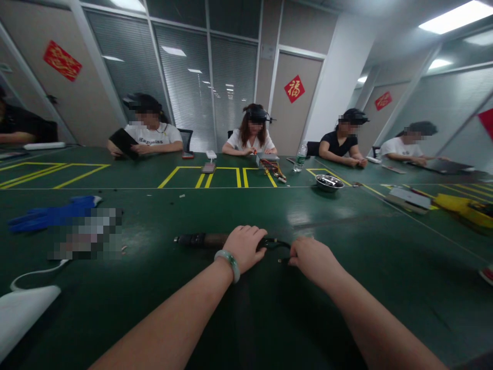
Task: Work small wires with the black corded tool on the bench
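Observation:
An electric screwdriver (214,240), dark with a brownish body and a small metal tip at its left, lies sideways on the green table. My left hand (243,249), with a pale green bangle at the wrist, is closed over its right-hand end. A black cable (283,243) runs from that end toward my right hand (311,257). My right fingers are closed around the cable, and a small plug end (283,261) pokes out to their left. The palm sides of both hands are hidden.
Blue gloves (57,211), a pixelated phone-like object (90,234) and a white cable lie at left. A steel bowl (329,183), a white box (409,199) and a yellow bag (462,208) stand farther right. Several people sit across the table (173,308), near a water bottle (300,158).

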`<state>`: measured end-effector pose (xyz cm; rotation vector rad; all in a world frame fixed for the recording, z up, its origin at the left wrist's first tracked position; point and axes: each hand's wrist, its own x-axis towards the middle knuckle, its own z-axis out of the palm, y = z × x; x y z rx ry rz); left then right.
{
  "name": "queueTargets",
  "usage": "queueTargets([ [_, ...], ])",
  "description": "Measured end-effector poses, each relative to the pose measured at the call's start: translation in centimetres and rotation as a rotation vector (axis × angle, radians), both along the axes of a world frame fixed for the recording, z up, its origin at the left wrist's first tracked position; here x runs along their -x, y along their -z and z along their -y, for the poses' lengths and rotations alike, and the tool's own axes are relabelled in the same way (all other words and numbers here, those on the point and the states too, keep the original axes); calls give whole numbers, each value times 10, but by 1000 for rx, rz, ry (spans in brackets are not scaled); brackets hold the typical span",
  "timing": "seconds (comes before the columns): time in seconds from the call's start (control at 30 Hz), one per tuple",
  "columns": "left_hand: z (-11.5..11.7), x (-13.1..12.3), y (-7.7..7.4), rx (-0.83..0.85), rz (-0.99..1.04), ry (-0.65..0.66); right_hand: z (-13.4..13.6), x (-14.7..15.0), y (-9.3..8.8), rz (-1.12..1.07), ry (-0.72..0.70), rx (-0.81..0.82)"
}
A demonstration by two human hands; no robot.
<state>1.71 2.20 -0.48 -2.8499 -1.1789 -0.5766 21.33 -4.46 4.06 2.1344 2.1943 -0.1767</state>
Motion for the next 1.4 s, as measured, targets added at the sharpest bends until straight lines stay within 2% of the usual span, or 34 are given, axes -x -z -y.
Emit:
queueTargets([
  [0.1, 1, -2, -2, 3, -41, 5, -6, 4, 6, -42, 62, 3],
  [0.17, 2, -4, -3, 11, -64, 0, -12, 1, 14, -101, 104, -71],
  [0.33, 4, -7, -3, 37, -98, -46, -39, -14, 30, -221, 106, -488],
  [0.4, 4, -7, -2, 44, -99, -52, -47, -18, 34, -296, 80, -559],
  [0.53, 2, -8, 1, 36, -77, -35, -47, -21, 37, -417, -51, -495],
  [0.67, 1, -8, 1, 13, -52, -11, -36, -19, 37, -415, -143, -391],
  [0.97, -1, -6, 2, 40, 23, 18, -32, -12, 38, -283, -208, -388],
  [1.4, -2, -5, 1, 35, 46, 23, -31, -12, 45, -382, -233, -412],
])
